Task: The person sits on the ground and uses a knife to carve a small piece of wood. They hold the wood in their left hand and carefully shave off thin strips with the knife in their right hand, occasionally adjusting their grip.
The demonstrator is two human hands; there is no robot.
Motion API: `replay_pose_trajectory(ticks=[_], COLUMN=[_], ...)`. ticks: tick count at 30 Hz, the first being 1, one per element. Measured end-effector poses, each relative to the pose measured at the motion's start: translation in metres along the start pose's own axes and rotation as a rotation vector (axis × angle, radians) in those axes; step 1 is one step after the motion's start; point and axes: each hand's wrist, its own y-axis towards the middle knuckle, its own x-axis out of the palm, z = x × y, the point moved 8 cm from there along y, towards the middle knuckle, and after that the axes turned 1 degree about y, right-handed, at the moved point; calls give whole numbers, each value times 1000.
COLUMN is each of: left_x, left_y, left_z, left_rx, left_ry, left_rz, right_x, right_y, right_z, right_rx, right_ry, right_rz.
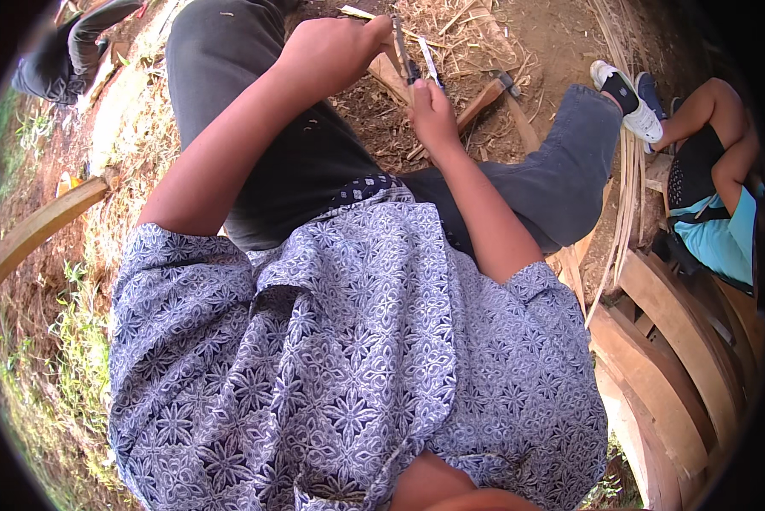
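Observation:
At the top middle, in front of my bent legs, my left hand (335, 55) is closed, its thumb pressed on a thin strip of wood (393, 56). My right hand (433, 115) is closed a little lower and to the right, close to the left. A knife (401, 36) with a grey blade and dark lower end points up and away from the right fist; the fingers hide its handle. The blade lies right beside the strip, and I cannot tell whether they touch.
On the dirt ahead, among shavings, lie a pale blade-like piece (431, 61) and a wooden-handled tool with a metal head (491, 92). Curved planks (655, 358) are stacked at right, beside long thin strips (627, 196). One person (714, 196) sits at right, another (67, 55) at far left. A curved beam (37, 234) juts in.

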Motion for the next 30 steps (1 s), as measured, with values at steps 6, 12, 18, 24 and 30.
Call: replay_pose_trajectory(ticks=[6,12,18,24,30], left_x=[2,6,-2,0,-3], left_y=[-1,3,3,-2,-1], left_z=[-2,-4,2,-2,-3], left_rx=[-41,-53,-45,-134,-138], left_ry=[-12,-4,-5,-59,-45], left_rz=[-34,-47,-13,-59,-61], right_x=[-19,-11,-9,-14,-15], right_y=[-11,-2,-5,-15,1], right_z=[-62,-29,-46,-68,-49], right_rx=[-39,86,-25,-83,-33], right_ry=[33,-161,-124,-7,-169], right_rz=[32,-67,-36,10,-61])
